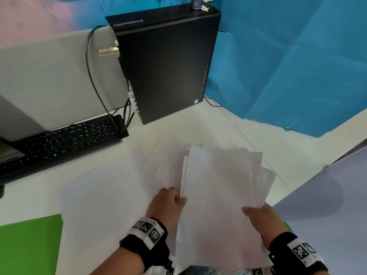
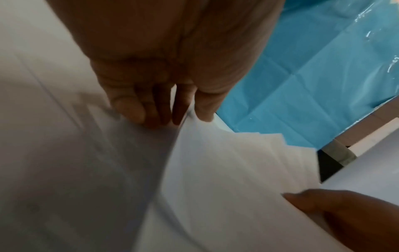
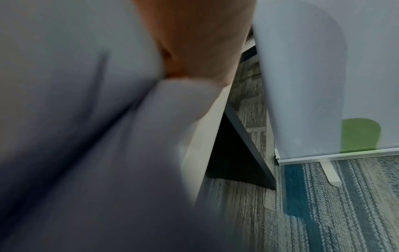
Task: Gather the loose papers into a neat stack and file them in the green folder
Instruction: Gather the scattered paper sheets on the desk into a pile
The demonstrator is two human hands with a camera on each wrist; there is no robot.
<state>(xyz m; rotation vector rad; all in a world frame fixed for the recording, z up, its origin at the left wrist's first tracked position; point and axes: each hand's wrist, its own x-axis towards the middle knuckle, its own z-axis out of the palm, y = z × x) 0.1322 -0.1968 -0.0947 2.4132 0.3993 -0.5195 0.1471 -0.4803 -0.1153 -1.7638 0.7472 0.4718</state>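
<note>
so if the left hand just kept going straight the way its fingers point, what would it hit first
Probably more paper. The left hand pinches the left edge of the raised bundle of papers, fingers pointing away from the person. Loose sheets lie spread on the desk ahead; the black computer tower stands further back. Depth is unclear.

Hardly any writing can be read. The black wristbands [image 1: 146,238] on both wrists carry square black-and-white code tags, not text. The keyboard [image 1: 59,141] at far left has key legends too small to make out, and the light marking on the computer tower [image 1: 168,62] is blurred.
</note>
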